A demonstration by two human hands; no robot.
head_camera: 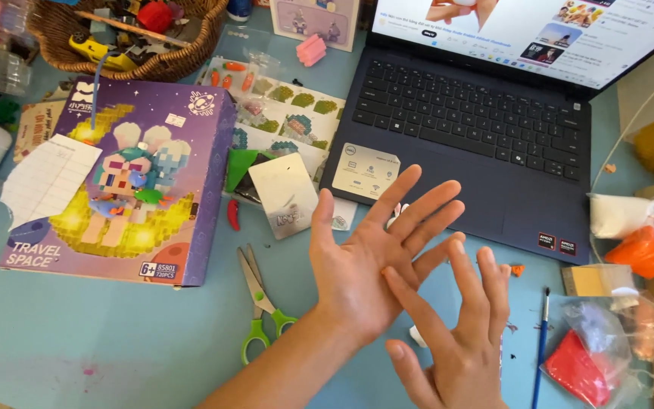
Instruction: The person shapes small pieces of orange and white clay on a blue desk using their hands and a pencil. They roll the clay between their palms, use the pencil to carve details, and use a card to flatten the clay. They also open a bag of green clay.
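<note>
My left hand (365, 265) is held palm up over the blue table (77, 341), fingers spread toward the laptop (478, 121). My right hand (459, 333) lies back up just to its right. Its fingers are stretched across the left hand's palm and fingers, and the index finger touches the palm. Neither hand holds anything. A small white lump (416, 335) peeks out on the table beneath the hands. Green-handled scissors (259, 303) lie shut just left of my left wrist.
A purple building-block box (145, 182) with a white sheet (47, 178) lies at left, a wicker basket (191, 45) behind it. A silver pouch (285, 193) sits near the laptop. Bags of orange (649, 250), white (618, 216) and red (580, 367) clay and a blue paintbrush (541, 341) lie right.
</note>
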